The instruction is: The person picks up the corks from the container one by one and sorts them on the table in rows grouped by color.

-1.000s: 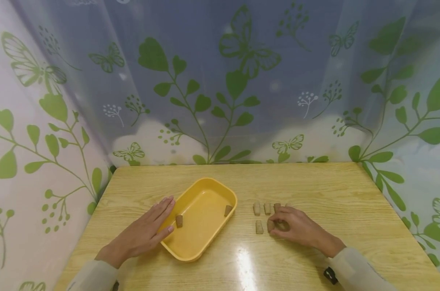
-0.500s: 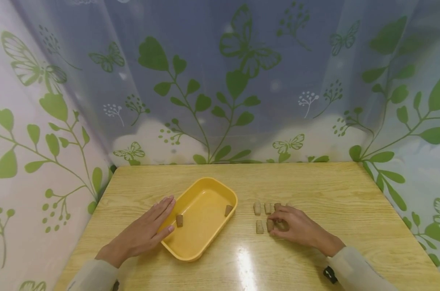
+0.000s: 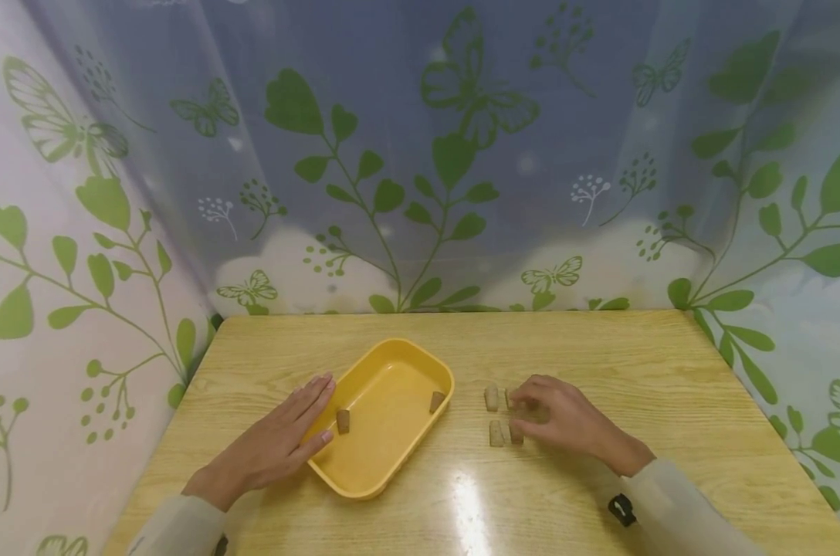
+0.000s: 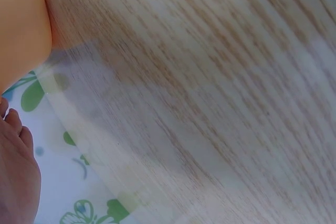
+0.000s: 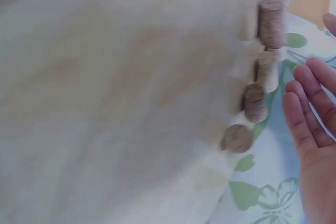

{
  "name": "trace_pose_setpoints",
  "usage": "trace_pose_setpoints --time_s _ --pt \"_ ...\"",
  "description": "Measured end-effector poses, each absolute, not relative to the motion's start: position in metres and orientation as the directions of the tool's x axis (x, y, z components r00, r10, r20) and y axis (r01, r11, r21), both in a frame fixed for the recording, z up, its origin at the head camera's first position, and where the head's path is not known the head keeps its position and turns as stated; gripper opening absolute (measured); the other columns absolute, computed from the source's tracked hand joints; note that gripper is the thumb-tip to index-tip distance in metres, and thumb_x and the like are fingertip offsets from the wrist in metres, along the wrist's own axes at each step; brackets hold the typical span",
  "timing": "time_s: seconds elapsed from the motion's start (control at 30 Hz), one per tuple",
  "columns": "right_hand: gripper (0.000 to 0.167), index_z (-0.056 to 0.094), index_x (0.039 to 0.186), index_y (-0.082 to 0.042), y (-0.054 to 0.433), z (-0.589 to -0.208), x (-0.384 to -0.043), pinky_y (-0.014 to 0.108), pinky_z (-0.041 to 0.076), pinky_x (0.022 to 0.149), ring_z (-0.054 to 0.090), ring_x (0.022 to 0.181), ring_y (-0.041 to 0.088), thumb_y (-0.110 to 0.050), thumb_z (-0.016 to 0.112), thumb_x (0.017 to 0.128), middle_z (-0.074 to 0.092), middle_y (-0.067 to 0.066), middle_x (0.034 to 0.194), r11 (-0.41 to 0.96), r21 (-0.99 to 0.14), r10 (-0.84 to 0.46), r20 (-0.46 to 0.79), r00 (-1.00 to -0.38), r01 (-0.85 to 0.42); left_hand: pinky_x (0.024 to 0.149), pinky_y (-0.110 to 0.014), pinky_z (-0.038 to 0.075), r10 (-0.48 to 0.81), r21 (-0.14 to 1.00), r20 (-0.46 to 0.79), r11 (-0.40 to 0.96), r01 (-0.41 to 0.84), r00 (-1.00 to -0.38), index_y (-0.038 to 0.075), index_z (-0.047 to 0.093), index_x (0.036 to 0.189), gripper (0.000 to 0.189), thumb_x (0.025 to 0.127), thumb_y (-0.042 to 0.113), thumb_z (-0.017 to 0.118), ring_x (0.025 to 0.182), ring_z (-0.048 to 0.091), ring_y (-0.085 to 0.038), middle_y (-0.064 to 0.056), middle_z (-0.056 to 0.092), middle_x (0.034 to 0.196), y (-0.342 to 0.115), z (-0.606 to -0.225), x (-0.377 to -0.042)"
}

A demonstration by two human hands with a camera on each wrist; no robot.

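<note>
My left hand (image 3: 270, 448) lies with straight fingers along the left rim of a yellow plastic tray (image 3: 385, 455). Inside the tray are two dark brown tapered corks, one near the left wall (image 3: 343, 422) and one by the right wall (image 3: 437, 401). My right hand (image 3: 566, 421) hovers over small corks standing in two rows on the table; its fingers are bent loosely with nothing between them in the right wrist view. A pale cork (image 3: 492, 398) and a lighter cork (image 3: 496, 434) show left of it, with a darker cork (image 3: 516, 432) at its thumb. Other corks are partly hidden behind the hand.
The wood-grain table (image 3: 573, 347) meets a leaf-and-butterfly curtain (image 3: 406, 154) at its back edge. Printed cloth also hangs at both sides. A black wristband piece (image 3: 622, 510) shows under the right sleeve (image 3: 684, 506).
My right hand has lifted away from the darker front-row cork and shifted slightly up toward the back row, covering more of it. The left hand and tray stay put.
</note>
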State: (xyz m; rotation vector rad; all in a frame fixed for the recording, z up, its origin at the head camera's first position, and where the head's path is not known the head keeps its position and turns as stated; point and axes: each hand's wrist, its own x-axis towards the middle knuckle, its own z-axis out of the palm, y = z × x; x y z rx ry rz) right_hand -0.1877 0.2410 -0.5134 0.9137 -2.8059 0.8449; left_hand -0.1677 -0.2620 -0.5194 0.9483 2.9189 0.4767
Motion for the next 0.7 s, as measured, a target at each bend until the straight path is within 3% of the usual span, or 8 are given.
trace_pose_setpoints --time_s 0.33,0.47,0.7 --pt "0.036 0.079 0.128 -0.008 0.185 -0.496 -0.210 0.050 0.065 0.095 0.075 0.110 0.027 -0.028 0.084 0.098 0.076 0.006 0.120 0.581 -0.536 -0.576 0.261 -0.775 -0.613 0.132 -0.016 -0.013 0.578 0.315 0.062 0.762 0.566 -0.813 0.008 0.018 0.175 0.078 0.116 0.048 0.049 0.169 0.020 -0.035 -0.009 0.014 0.185 -0.263 -0.521 -0.168" --pt "0.042 0.077 0.132 -0.008 0.155 -0.488 -0.217 0.049 0.063 0.101 0.073 0.115 0.025 -0.033 0.083 0.099 0.076 0.006 0.124 0.567 -0.563 -0.602 0.214 -0.769 -0.601 0.131 -0.015 -0.013 0.581 0.320 0.060 0.759 0.567 -0.812 0.008 0.018 0.175 0.079 0.116 0.048 0.050 0.169 0.020 -0.035 -0.010 0.014 0.184 -0.263 -0.520 -0.168" --pt "0.047 0.076 0.135 -0.007 0.105 -0.485 -0.226 0.043 0.061 0.100 0.070 0.116 0.023 -0.039 0.079 0.101 0.074 0.003 0.128 0.532 -0.541 -0.683 0.181 -0.707 -0.652 0.134 -0.018 -0.010 0.587 0.317 0.073 0.753 0.577 -0.806 0.007 0.019 0.175 0.080 0.115 0.049 0.051 0.169 0.021 -0.036 -0.013 0.017 0.184 -0.263 -0.518 -0.168"
